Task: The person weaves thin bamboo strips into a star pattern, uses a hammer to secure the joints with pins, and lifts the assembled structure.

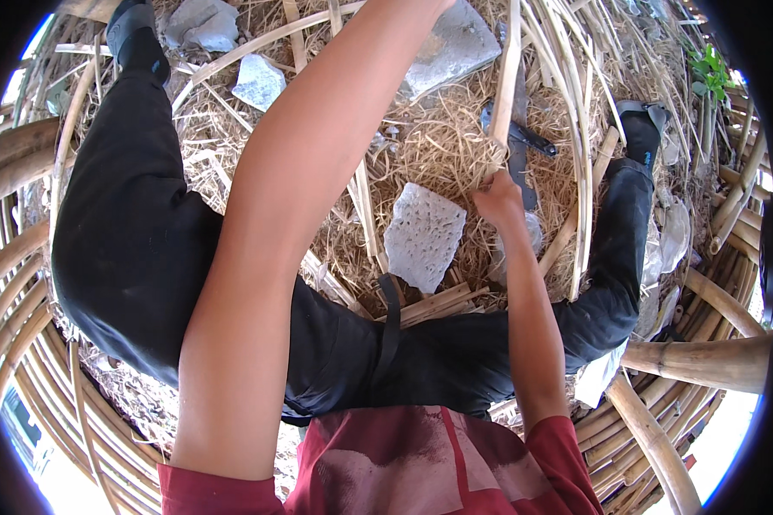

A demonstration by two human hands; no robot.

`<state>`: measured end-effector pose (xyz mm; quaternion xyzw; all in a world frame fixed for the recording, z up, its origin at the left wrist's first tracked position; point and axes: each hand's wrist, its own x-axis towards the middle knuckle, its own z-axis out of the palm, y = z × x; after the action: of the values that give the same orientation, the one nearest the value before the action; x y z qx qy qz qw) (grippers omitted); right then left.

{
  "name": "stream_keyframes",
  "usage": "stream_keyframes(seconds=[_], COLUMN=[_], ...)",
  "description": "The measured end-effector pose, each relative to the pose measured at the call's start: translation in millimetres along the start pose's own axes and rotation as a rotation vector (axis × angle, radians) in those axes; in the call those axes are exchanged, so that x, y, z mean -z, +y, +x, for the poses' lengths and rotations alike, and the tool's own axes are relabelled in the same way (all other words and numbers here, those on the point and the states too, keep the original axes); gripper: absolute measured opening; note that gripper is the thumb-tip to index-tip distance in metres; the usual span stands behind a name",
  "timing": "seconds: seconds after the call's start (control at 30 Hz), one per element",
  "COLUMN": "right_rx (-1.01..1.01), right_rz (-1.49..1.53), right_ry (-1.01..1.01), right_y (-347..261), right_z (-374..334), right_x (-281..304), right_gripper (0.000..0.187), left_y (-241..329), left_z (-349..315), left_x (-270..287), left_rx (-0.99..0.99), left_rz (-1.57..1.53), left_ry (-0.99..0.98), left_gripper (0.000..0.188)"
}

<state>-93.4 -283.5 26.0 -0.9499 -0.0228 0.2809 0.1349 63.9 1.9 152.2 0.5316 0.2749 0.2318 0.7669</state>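
My left arm reaches up across the picture, and its hand lies beyond the top edge. My right hand (500, 199) is closed around the lower end of a pale split bamboo strip (511, 73), which runs up out of view. Just right of that hand lies a long dark flat piece (519, 163), perhaps a blade. A black object with a narrow end (534, 140) lies across it; I cannot make out its kind. Between my arms, a pitted grey stone block (425, 237) rests on the straw.
My black-trousered legs spread to both sides. A large grey stone slab (457, 47) and a smaller pale stone (258, 82) lie farther off. Long bamboo strips (567, 60) bend along the right. Curved bamboo walling (56, 386) surrounds me, with a thick pole (704, 363) at right.
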Motion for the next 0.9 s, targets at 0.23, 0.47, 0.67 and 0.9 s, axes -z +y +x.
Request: stream_keyframes(seconds=[0.23,0.47,0.67,0.9], right_rx=[0.06,0.334,0.485,0.885], right_rz=[0.004,-0.011,0.136,0.257], right_ry=[0.061,0.432,0.461,0.098], right_y=[8,16,41,-49], right_z=[-7,-39,-94,-167], right_x=[10,13,27,-21], right_gripper=[0.032,0.032,0.018,0.025], left_y=[1,-13,-17,-35], left_z=[2,33,0,35], left_x=[-15,-5,-21,5], left_rx=[0.032,0.083,0.067,-0.131], left_rz=[-0.078,-0.115,-0.131,0.26], left_ry=[-0.054,-0.078,-0.033,0.362], left_gripper=[0.012,0.01,0.017,0.029])
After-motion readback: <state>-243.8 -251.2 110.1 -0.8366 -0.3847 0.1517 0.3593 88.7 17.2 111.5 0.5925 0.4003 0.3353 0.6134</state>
